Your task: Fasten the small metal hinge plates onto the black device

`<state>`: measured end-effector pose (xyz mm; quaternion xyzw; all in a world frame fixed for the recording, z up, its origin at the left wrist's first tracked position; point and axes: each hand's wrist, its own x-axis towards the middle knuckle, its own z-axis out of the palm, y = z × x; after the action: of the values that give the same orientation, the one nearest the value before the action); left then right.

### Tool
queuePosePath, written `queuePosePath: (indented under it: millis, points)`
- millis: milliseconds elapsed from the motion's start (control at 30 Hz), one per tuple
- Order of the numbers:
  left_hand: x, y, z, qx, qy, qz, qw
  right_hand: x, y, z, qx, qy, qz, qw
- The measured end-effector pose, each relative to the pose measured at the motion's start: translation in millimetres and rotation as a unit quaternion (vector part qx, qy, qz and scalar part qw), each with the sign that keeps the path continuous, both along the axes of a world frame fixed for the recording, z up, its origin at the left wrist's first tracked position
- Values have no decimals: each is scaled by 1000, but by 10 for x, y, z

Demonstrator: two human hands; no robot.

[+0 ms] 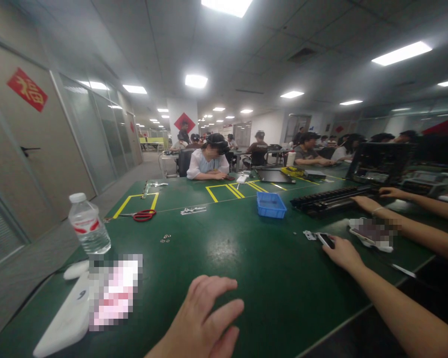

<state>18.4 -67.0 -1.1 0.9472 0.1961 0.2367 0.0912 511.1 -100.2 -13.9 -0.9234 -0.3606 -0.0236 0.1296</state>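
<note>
My left hand (209,313) is near the front edge of the green table, fingers apart and slightly curled, holding nothing. Farther right, my right hand (341,251) is closed around a small white device with a dark top face (326,241), low over the tabletop. Flat metal plates with holes (309,235) lie just beyond that device. Several small metal rings or nuts (165,238) are grouped on the table ahead and left of my left hand. A blue plastic bin (271,205) stands farther out, between the two hands.
On the left are a water bottle (88,223) and a long white object (65,313). Red-handled scissors (144,215) and metal strips (193,211) lie farther back. At right, a co-worker's hands (369,204) touch a long black slotted part (328,199). Another person (209,161) sits opposite.
</note>
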Motion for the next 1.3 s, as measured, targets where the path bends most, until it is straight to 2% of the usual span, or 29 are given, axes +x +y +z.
queuePosePath:
  millis: [67,133,300,633,833,1067,1300]
  points:
    - [101,124,160,21,49,-46,998,-8,-12,19,-10,-20,10,1000]
    - [143,171,226,-2,91,-51,995,-8,-16,37,-17,-49,27,998]
    - [132,153,157,-97,96,-14,991,41,14,97,-22,-113,50,992]
    - [162,152,169,-103,90,-4,991,85,-39,289,-75,-176,110,975]
    - [145,160,141,-106,85,-4,991,31,-106,276,-82,-202,96,971]
    - [164,147,189,-123,104,3,987,93,-170,257,-96,-219,137,961]
    - [149,157,144,-123,96,3,988,140,-165,204,-70,-253,146,954]
